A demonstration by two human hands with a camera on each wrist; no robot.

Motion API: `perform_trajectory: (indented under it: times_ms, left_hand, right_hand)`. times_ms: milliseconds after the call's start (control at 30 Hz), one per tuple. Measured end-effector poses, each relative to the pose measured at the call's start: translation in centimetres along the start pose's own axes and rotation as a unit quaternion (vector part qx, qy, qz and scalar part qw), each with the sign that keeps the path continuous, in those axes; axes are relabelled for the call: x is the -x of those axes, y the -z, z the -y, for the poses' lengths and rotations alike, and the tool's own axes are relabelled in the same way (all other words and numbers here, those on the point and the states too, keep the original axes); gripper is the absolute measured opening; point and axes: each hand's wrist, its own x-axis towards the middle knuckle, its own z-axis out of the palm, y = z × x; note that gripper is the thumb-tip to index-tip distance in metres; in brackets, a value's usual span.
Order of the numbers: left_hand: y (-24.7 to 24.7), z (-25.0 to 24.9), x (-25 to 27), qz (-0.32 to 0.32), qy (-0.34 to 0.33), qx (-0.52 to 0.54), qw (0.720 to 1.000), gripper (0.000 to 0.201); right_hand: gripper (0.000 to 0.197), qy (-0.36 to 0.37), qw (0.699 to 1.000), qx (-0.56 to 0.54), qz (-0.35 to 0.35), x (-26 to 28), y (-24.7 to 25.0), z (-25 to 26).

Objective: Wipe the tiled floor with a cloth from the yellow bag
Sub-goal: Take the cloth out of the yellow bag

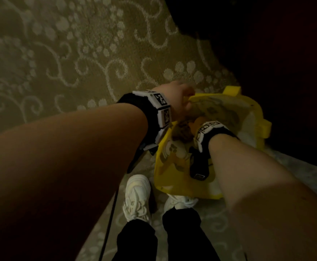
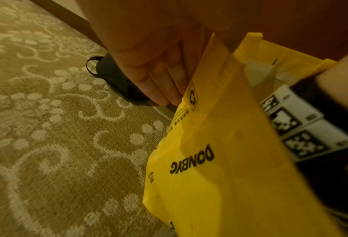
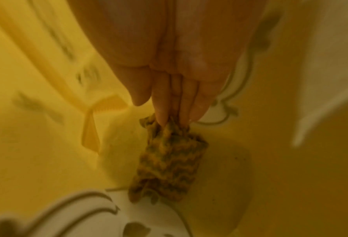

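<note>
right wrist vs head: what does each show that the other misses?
Only right wrist: the inside of the yellow bag, where the right hand's fingertips pinch the top edge of a zigzag-patterned cloth that hangs down from them.
Only head: the left hand gripping the bag's rim, both wristbands, the patterned carpet and white shoes. The right hand itself is hidden inside the bag.
Both: the yellow bag with its printed panels, and the right arm reaching in.
</note>
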Motion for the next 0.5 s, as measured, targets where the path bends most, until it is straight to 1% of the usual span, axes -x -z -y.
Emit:
perform_trajectory:
  times_ms: [33,67,100,167,200,233,267,300,367,400,500]
  left_hand:
    - [0.4,-0.4,0.4,0.011,0.012,-0.017,1.000,0.042]
    - [1.0,-0.8,0.9,0.022,0.023,-0.032,0.999,0.043]
    - [1.5,-1.2,1.5,0.031,0.031,-0.047,0.998,0.043]
    - [2.7,-2.2,3.2,0.039,0.046,-0.074,0.995,0.043]
    - [3.3,-2.8,4.2,0.039,0.050,-0.087,0.994,0.043]
    - [3.8,-3.2,5.2,0.039,0.053,-0.101,0.993,0.042]
    - [4.5,-3.6,6.4,0.040,0.055,-0.113,0.991,0.042]
    - [5.1,-4.0,7.5,0.042,0.056,-0.123,0.990,0.041]
    - [6.6,-5.1,9.8,0.041,0.059,-0.139,0.988,0.040]
    - [7.4,-5.8,11.0,0.040,0.061,-0.145,0.987,0.040]
    - [10.6,-8.5,15.0,0.026,0.058,-0.158,0.985,0.040]
  right_hand:
    - [0.089,-0.108,0.987,0.083,-0.090,1.0,0.6,0.3]
    - [0.083,-0.194,0.958,0.090,-0.191,2.1,0.6,-0.3]
    - [0.080,-0.211,0.942,0.110,-0.237,3.4,0.3,-1.1]
    - [0.072,-0.215,0.938,0.128,-0.241,5.9,-0.7,-0.8]
    - [0.064,-0.217,0.932,0.122,-0.262,7.0,-1.0,-0.8]
    - [0.052,-0.220,0.925,0.105,-0.291,8.1,-1.1,-0.5]
    - [0.043,-0.207,0.918,0.064,-0.334,9.2,-1.5,-0.2]
    - [0.039,-0.188,0.911,0.020,-0.367,10.7,-1.9,0.0]
    - [0.039,-0.149,0.894,-0.065,-0.416,14.3,-2.5,0.9]
    - [0.040,-0.142,0.886,-0.083,-0.433,16.3,-2.9,1.5]
    - [0.047,-0.153,0.871,-0.095,-0.458,22.0,-4.9,3.3]
